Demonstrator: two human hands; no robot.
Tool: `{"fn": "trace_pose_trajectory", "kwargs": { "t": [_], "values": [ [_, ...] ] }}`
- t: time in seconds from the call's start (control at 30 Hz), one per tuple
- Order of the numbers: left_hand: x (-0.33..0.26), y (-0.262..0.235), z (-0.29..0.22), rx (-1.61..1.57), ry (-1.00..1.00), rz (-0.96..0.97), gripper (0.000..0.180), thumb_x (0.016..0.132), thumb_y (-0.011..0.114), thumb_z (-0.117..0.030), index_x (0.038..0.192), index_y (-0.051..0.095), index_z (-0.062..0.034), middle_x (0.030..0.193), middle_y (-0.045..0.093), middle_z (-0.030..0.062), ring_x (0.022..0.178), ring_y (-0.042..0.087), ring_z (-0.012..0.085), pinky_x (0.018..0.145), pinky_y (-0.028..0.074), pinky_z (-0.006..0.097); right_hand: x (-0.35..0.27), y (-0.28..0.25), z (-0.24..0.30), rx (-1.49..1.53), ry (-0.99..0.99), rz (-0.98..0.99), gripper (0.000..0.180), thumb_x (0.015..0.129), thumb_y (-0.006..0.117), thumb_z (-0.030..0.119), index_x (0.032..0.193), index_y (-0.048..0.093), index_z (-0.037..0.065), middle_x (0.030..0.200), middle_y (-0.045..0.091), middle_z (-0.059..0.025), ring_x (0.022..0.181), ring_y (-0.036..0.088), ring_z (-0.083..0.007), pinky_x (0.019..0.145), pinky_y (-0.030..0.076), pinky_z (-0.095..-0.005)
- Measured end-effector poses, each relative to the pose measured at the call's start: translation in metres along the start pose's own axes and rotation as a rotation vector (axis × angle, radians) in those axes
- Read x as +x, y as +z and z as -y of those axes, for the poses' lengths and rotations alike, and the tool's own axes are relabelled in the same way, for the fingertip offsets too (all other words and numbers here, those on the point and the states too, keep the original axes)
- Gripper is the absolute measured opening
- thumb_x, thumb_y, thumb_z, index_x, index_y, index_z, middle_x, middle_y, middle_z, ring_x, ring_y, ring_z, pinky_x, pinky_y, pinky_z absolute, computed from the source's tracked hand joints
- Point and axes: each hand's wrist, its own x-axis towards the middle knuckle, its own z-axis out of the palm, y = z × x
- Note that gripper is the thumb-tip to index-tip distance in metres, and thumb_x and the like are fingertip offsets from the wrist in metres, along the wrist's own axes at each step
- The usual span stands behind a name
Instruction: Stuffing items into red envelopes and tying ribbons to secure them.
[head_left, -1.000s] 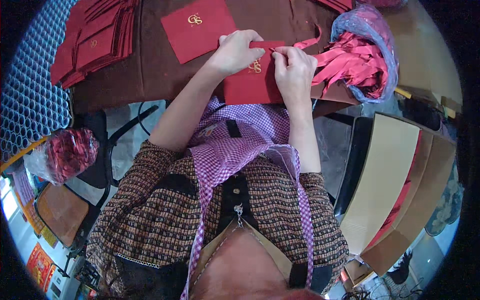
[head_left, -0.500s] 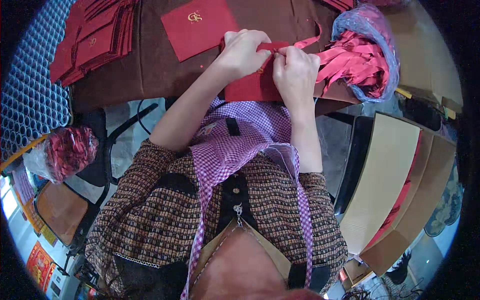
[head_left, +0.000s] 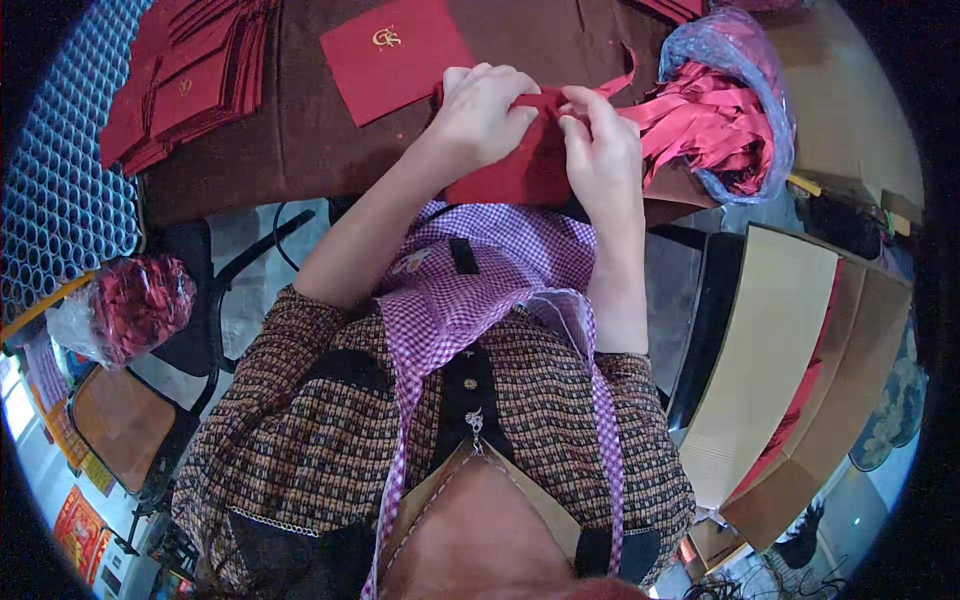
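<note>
A flat red packet (head_left: 510, 178) lies in front of me at the table's near edge, its upper part covered by my hands. My left hand (head_left: 483, 118) is closed round its upper left side, thumb on the near face. At the upper right corner is my right hand (head_left: 605, 150), its thumb and forefinger bent in toward the packet's top edge; what lies between the fingertips is too small to tell. Behind those fingers a loose red ribbon (head_left: 624, 72) curls up and away. Another red packet (head_left: 395, 62) with gold print rests flat just beyond my left hand.
A clear plastic bag (head_left: 785, 120) full of red ribbons (head_left: 715, 125) stands right of my hands. Stacked red packets (head_left: 190, 85) cover the table's left end. A cardboard box (head_left: 770, 360) with red pieces is at lower right, and a chair (head_left: 125, 425) with another ribbon bag (head_left: 140, 305) at left.
My right hand has shifted slightly right and its thumb and forefinger have spread a little from their pinch. The ribbon's free end has dipped slightly. My left hand stays on the packet.
</note>
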Motion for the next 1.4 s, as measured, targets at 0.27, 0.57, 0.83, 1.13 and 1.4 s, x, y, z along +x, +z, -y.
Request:
{"fn": "trace_pose_trajectory", "kwargs": {
  "t": [0.27,0.57,0.83,1.13,1.4],
  "values": [
    [-0.013,0.003,-0.014,0.001,0.167,-0.075,0.014,0.079,0.058,-0.013,0.089,0.067,-0.0090,0.087,0.064,0.0084,0.089,0.058,0.0270,0.079,0.036,0.042,-0.006,0.001,0.004,-0.264,-0.163,-0.077,0.016,0.077,0.064,0.004,0.093,0.062,0.006,0.074,0.063,-0.0101,0.074,0.060,-0.0271,0.075,0.040,-0.0391],
    [0.011,-0.026,-0.008,-0.292,-0.040,0.257,0.024,0.087,0.055,-0.012,0.105,0.063,0.0014,0.095,0.067,0.0185,0.089,0.066,0.0283,0.079,0.051,0.035,-0.005,-0.018,0.007,-0.271,-0.248,0.035,0.008,0.075,0.065,0.005,0.083,0.063,0.007,0.076,0.065,-0.0065,0.072,0.061,-0.0212,0.078,0.037,-0.0345],
    [0.025,-0.029,-0.001,-0.174,0.118,0.578,0.020,0.082,0.057,-0.013,0.092,0.064,0.0026,0.085,0.066,0.0190,0.082,0.065,0.0296,0.075,0.050,0.037,-0.004,-0.020,0.010,-0.277,-0.267,0.113,0.011,0.075,0.065,0.007,0.086,0.064,0.008,0.075,0.066,-0.0066,0.074,0.062,-0.0219,0.083,0.037,-0.0349],
    [0.012,-0.042,0.026,-0.742,-0.421,0.067,0.014,0.088,0.050,-0.009,0.091,0.056,0.0026,0.079,0.065,0.0121,0.067,0.063,0.0139,0.058,0.049,0.021,0.002,-0.029,-0.004,-0.172,-0.028,0.280,0.023,0.076,0.071,0.016,0.094,0.061,0.005,0.078,0.066,-0.0130,0.077,0.060,-0.0270,0.075,0.044,-0.0368],
    [0.004,-0.039,0.044,-0.800,-0.352,-0.226,0.013,0.083,0.051,0.001,0.095,0.058,0.0008,0.075,0.061,0.0056,0.063,0.056,0.0086,0.059,0.046,0.019,0.018,-0.024,-0.022,-0.036,-0.015,0.314,0.022,0.079,0.068,0.008,0.094,0.057,-0.004,0.071,0.064,-0.0173,0.062,0.062,-0.0218,0.059,0.047,-0.0314]
  ]
}}
